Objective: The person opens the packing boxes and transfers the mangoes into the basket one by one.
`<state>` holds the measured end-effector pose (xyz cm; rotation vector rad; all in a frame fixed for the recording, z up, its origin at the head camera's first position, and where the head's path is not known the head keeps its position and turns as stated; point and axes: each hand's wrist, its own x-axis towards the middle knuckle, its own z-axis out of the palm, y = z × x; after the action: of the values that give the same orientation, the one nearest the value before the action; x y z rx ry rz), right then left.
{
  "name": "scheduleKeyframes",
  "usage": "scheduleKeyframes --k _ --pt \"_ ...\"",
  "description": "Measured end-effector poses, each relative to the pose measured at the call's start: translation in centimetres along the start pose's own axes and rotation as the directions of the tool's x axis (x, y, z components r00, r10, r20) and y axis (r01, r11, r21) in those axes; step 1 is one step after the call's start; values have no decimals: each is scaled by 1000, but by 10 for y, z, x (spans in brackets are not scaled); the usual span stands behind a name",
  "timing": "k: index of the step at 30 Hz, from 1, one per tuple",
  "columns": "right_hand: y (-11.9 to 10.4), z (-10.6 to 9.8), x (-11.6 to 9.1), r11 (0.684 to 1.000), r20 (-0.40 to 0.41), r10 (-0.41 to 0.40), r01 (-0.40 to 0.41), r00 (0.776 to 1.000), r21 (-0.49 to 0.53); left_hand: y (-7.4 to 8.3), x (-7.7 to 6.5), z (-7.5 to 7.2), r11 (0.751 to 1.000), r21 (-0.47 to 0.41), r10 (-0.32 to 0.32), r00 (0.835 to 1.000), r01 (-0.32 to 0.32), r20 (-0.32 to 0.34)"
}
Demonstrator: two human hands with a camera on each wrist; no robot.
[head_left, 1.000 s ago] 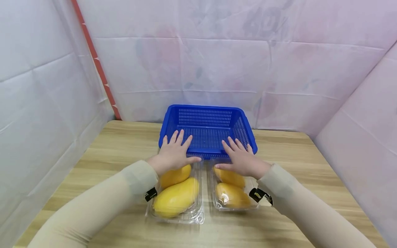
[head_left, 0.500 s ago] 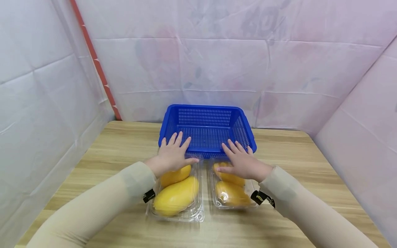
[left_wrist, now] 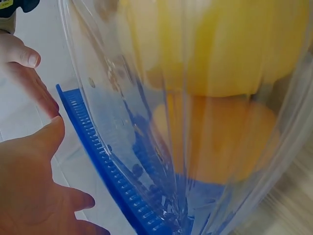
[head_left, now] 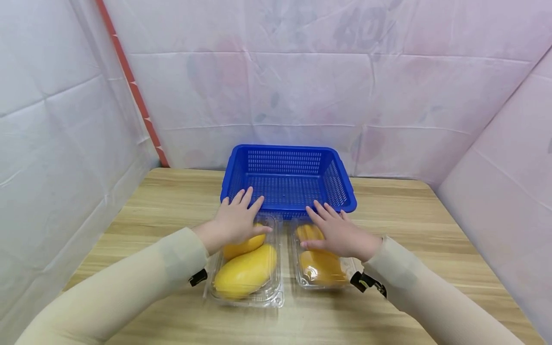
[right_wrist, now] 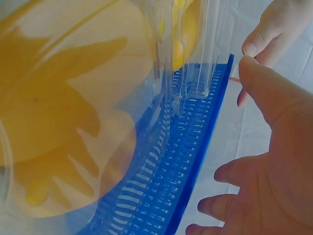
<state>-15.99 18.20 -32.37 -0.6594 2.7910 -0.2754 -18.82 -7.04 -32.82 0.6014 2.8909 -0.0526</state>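
Two clear plastic clamshell boxes stand side by side on the wooden table. The left box (head_left: 277,301) holds yellow mangoes (head_left: 246,271); the right box (head_left: 295,258) holds mangoes (head_left: 321,268) too. My left hand (head_left: 235,221) is over the far end of the left box, fingers spread. Over the far part of the right box is my right hand (head_left: 340,233), its fingers also spread. In the wrist views, both the left hand (left_wrist: 34,176) and the right hand (right_wrist: 279,147) appear apart from the box walls. Neither hand holds anything.
A blue slotted plastic basket (head_left: 284,207) sits right behind the boxes, near the back of the wooden table (head_left: 396,215). Pale cloth walls (head_left: 302,86) enclose the table at the back and both sides. A red strip (head_left: 133,86) runs down the back left corner.
Both hands have drawn back a little toward the person, away from the basket, and the left has also shifted slightly left. The boxes and basket have stayed in place.
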Motion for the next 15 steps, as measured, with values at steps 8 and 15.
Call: scheduleKeyframes --k 8,15 --pt "-2 4 -5 999 2 -35 35 999 -7 1 -11 1 999 38 34 999 -34 -14" --pt "-7 5 -10 998 10 -67 67 998 -5 4 -18 2 996 63 68 997 -66 -28"
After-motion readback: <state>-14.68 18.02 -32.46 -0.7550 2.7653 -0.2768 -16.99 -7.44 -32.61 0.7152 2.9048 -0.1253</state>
